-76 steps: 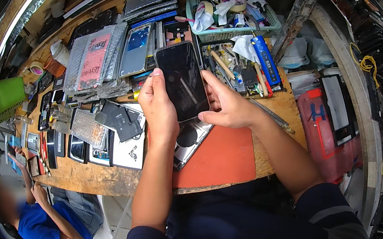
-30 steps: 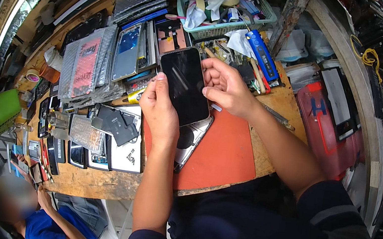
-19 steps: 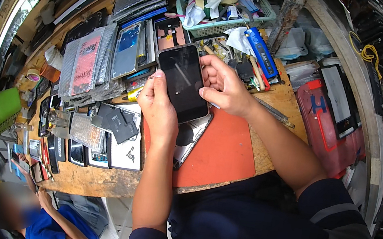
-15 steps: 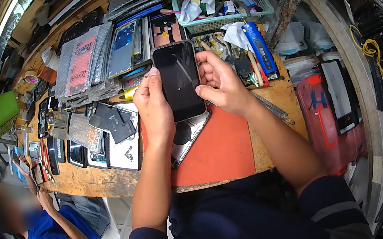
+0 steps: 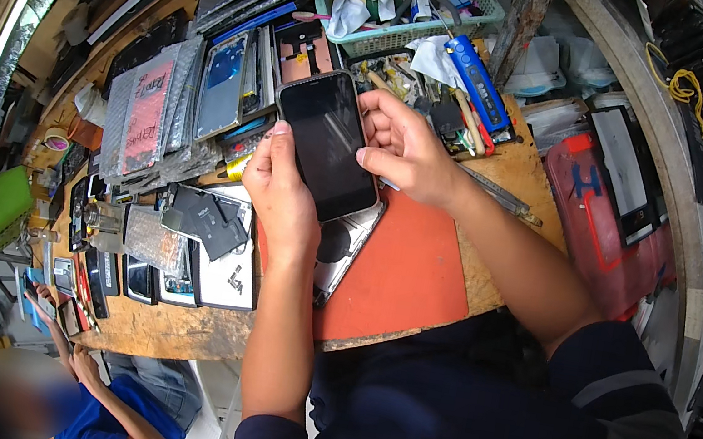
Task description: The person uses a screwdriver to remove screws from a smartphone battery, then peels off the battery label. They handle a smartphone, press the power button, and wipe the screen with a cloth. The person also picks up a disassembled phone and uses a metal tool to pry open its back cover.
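Observation:
A black smartphone (image 5: 323, 146) with a dark, glossy screen is held up over the bench, its face toward me. My left hand (image 5: 284, 195) is closed around its left edge, with the thumb lying on the screen's border. At the opposite edge my right hand (image 5: 416, 158) has its fingers curled against the phone's side, the thumb bent in at the rim. Beneath the phone, partly hidden by it, a silvery opened device housing (image 5: 353, 252) rests on an orange-red mat (image 5: 408, 270).
Left of my forearm lie dark flat batteries (image 5: 206, 219) on a white panel (image 5: 224, 280). Bubble-wrapped panels (image 5: 133, 116) are stacked farther off. A green basket (image 5: 379, 45) of tapes, a blue tool (image 5: 479, 83) and tweezers (image 5: 502, 196) lie beyond. A co-worker (image 5: 117, 421) sits lower left.
The view has shifted very slightly. Both hands keep the phone in nearly the same place, with only a tiny movement of the right thumb.

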The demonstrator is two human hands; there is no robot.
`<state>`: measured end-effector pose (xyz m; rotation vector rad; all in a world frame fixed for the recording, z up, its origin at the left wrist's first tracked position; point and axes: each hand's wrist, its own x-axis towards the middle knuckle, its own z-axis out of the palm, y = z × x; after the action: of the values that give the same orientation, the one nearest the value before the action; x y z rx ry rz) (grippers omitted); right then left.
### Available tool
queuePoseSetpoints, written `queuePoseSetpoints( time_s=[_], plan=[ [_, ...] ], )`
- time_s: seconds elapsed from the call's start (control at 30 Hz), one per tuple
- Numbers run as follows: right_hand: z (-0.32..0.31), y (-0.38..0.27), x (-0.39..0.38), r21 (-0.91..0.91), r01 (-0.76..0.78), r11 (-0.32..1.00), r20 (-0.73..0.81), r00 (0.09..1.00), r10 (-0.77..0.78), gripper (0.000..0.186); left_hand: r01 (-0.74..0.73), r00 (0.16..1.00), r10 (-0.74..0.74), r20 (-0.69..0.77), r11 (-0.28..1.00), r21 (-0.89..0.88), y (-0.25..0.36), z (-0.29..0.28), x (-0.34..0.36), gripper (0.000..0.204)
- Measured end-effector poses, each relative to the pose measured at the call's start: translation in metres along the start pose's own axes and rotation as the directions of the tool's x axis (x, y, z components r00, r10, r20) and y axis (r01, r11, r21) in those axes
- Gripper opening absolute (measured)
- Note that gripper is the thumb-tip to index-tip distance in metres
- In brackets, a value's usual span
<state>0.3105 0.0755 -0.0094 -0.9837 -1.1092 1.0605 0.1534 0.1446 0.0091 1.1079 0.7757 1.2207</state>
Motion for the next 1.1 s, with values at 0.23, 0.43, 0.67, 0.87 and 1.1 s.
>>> queuePoseSetpoints(
  time_s=[0.23, 0.43, 0.67, 0.87, 1.1],
  plan=[
    [0.002, -0.001, 0.0, -0.099, 0.021, 0.995, -0.046, 0.999, -0.025, 0.045, -0.006, 1.0, 0.006, 0.022, 1.0, -0.018, 0.001, 0.004, -0.001, 0.03],
    [0.002, 0.001, 0.001, -0.049, 0.047, 0.998, -0.057, 0.997, -0.049, 0.036, -0.032, 0.999, 0.032, 0.021, 0.999, -0.008, -0.007, -0.001, 0.001, 0.03],
    [0.011, 0.005, 0.001, -0.094, 0.03, 0.995, -0.177, 0.983, -0.046, 0.044, -0.011, 0.999, 0.002, 0.035, 0.96, 0.281, 0.009, -0.002, -0.003, 0.034],
    [0.009, 0.01, 0.0, -0.021, 0.023, 1.0, -0.138, 0.99, -0.026, 0.047, 0.016, 0.999, -0.017, 0.032, 1.0, 0.013, -0.006, -0.005, 0.002, 0.03],
    [0.0, 0.003, 0.0, -0.024, -0.01, 1.0, -0.04, 0.999, 0.009, 0.048, -0.013, 0.999, 0.014, 0.033, 0.999, -0.039, -0.005, 0.0, 0.001, 0.029]
  ],
)
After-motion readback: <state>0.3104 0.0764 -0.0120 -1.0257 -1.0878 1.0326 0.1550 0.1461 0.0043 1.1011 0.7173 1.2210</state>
